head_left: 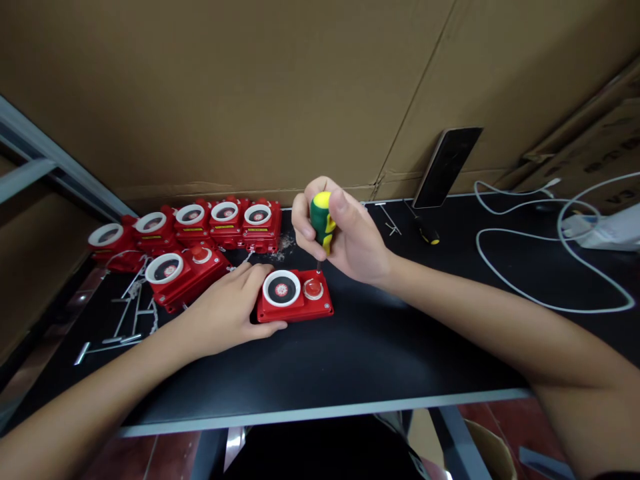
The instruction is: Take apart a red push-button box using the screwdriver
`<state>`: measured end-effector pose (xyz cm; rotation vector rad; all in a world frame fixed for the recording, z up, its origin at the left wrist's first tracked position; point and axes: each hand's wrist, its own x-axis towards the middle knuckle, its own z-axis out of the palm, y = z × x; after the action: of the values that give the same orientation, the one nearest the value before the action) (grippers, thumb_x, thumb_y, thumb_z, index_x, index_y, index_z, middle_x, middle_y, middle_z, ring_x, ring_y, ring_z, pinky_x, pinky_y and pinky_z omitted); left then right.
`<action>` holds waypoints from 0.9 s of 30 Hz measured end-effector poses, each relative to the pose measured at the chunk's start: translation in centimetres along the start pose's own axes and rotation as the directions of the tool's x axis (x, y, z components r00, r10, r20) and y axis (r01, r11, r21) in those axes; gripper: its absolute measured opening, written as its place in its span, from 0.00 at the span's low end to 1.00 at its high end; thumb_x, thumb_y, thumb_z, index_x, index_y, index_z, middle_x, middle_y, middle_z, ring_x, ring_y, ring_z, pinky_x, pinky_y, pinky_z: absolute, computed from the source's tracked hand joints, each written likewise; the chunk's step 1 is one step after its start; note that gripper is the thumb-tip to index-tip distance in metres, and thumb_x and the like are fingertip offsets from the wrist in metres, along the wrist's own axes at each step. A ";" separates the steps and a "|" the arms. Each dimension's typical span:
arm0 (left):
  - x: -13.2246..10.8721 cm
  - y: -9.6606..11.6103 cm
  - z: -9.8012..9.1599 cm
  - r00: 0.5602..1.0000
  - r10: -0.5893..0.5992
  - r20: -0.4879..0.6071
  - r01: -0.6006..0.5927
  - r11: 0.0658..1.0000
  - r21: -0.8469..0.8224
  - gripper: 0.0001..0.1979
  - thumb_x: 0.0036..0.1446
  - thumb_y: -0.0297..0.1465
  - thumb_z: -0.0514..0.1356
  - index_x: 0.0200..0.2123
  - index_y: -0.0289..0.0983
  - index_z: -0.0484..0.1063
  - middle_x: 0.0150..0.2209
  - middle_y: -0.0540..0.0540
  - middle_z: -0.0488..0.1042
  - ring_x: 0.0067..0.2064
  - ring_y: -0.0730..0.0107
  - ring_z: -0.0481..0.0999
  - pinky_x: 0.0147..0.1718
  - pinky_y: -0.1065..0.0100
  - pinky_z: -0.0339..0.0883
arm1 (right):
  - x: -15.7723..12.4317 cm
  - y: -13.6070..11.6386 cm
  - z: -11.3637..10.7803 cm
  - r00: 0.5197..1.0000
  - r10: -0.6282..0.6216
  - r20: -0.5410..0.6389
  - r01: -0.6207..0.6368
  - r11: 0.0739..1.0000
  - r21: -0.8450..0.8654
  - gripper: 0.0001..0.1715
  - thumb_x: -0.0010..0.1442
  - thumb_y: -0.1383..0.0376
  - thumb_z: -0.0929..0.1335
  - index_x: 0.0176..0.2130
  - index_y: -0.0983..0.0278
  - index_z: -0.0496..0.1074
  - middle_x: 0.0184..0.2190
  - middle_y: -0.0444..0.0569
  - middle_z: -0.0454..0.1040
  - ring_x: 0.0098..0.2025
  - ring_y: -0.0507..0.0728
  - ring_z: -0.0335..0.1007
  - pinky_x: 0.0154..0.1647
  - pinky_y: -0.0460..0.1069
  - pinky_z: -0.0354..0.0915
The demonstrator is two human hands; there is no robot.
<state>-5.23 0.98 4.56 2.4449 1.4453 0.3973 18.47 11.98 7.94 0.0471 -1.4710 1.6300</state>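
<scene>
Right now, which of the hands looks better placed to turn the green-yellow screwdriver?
The right hand, most likely: it grips the screwdriver, its shaft pointing down at the red unit's far right corner. The left hand holds that unit's left side, better placed for steadying.

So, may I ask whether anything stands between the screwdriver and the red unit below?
Nothing visible does: the screwdriver in the right hand seems to touch the unit, and the left hand holds its left side.
</scene>
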 end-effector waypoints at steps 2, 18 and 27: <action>0.0 0.0 0.0 1.000 0.003 -0.002 -0.003 1.000 -0.004 0.32 0.64 0.50 0.76 0.60 0.42 0.69 0.61 0.35 0.84 0.62 0.34 0.87 0.75 0.29 0.72 | 0.1 0.0 0.1 0.999 -0.014 -0.034 0.013 1.000 -0.011 0.35 0.75 0.35 0.75 0.42 0.59 0.63 0.31 0.37 0.74 0.21 0.46 0.63 0.24 0.45 0.60; 0.0 0.1 -0.1 1.000 -0.009 0.004 0.009 1.000 0.001 0.32 0.64 0.50 0.75 0.60 0.41 0.69 0.61 0.34 0.84 0.62 0.32 0.86 0.70 0.31 0.76 | 0.0 -0.3 0.3 1.000 0.003 0.004 -0.003 1.000 0.020 0.33 0.78 0.36 0.73 0.40 0.58 0.65 0.28 0.38 0.74 0.19 0.48 0.60 0.23 0.47 0.57; 0.0 0.1 -0.1 1.000 -0.007 0.007 0.007 1.000 0.013 0.32 0.65 0.51 0.75 0.61 0.43 0.67 0.62 0.34 0.83 0.63 0.34 0.86 0.74 0.30 0.73 | 0.2 -1.0 0.0 0.985 0.164 0.049 -0.164 0.986 0.008 0.36 0.78 0.32 0.67 0.37 0.57 0.69 0.18 0.35 0.59 0.16 0.50 0.52 0.19 0.48 0.55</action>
<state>-5.19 0.91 4.69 2.4482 1.4574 0.3788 18.99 11.92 8.84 -0.0291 -1.5361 1.7807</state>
